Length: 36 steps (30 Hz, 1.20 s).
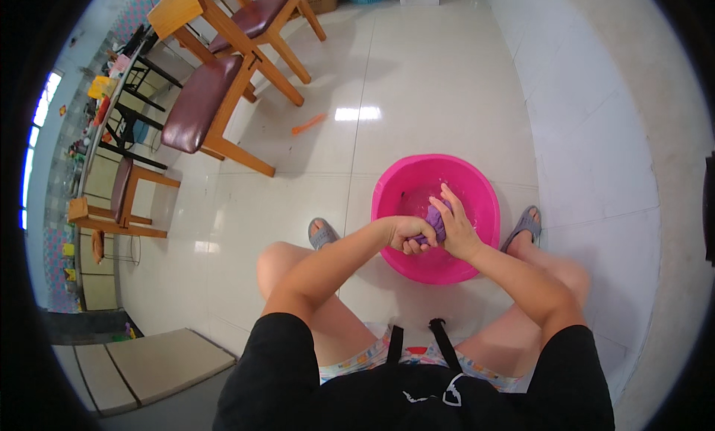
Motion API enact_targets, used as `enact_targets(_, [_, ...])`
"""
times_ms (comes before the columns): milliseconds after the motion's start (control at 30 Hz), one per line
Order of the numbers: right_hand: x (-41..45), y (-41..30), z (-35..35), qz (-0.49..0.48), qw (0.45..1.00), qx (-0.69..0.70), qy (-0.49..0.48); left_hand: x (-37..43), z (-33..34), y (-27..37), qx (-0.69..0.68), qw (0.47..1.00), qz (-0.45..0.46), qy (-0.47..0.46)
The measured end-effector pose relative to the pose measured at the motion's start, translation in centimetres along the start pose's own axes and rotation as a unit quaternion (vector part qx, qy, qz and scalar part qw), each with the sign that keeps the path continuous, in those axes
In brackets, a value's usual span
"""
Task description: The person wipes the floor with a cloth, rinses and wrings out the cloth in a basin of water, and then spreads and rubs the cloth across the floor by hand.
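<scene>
A bunched purple cloth (435,221) is held between my two hands over a bright pink plastic basin (490,207). My left hand (412,234) is curled into a fist around the cloth's lower left end. Against its right side lies my right hand (459,225), with the fingers fairly straight and reaching past the cloth. The right thumb and palm are partly hidden. Inside the basin there is shallow water (416,199) with a few light specks. The basin stands on the floor between my feet.
Grey slippers (323,234) are on my feet, on either side of the basin. Wooden chairs with dark red seats (204,104) stand at left. An orange strip-like object (308,124) lies on the tiled floor (290,207). A pale wall (592,152) rises close on the right.
</scene>
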State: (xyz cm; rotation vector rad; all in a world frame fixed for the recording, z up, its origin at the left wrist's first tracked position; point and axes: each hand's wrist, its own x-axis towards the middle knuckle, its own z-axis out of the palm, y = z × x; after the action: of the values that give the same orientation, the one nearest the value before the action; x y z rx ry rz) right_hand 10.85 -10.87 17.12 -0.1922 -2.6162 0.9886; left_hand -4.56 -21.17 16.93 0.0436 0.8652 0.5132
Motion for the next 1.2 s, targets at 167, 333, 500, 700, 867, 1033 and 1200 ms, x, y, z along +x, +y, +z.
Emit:
enact_targets(167, [-0.2,-0.5,-0.2,-0.118,0.993,-0.011,-0.010,-1.1,2.2,0.0,0.196,0.977,-0.007,0.087])
enact_targets(333, [0.5,-0.4,0.5,0.047,0.983,-0.133,-0.114,0.9,2.3,-1.5,0.267,0.919,0.099,0.273])
enact_targets(500, [0.6,-0.2,1.5,0.142,0.965,-0.133,-0.178,2.0,3.2,-2.9,0.484,0.743,0.171,0.430])
enact_targets(700, [-0.5,1.1,3.0,0.175,0.963,0.011,-0.203,2.9,2.4,-4.0,0.562,0.670,0.154,0.460])
enact_targets(867, [-0.2,1.0,1.4,0.189,0.955,0.136,-0.182,1.5,3.0,-3.1,0.602,0.581,0.247,0.489])
enact_targets(1033, [0.0,2.2,4.3,0.318,0.876,0.351,-0.088,-0.7,0.6,-2.3,0.637,0.546,0.167,0.519])
enact_targets(1200, [-8.2,12.3,9.9,0.457,0.870,0.177,0.054,-0.3,3.3,-0.8,0.646,0.530,0.135,0.533])
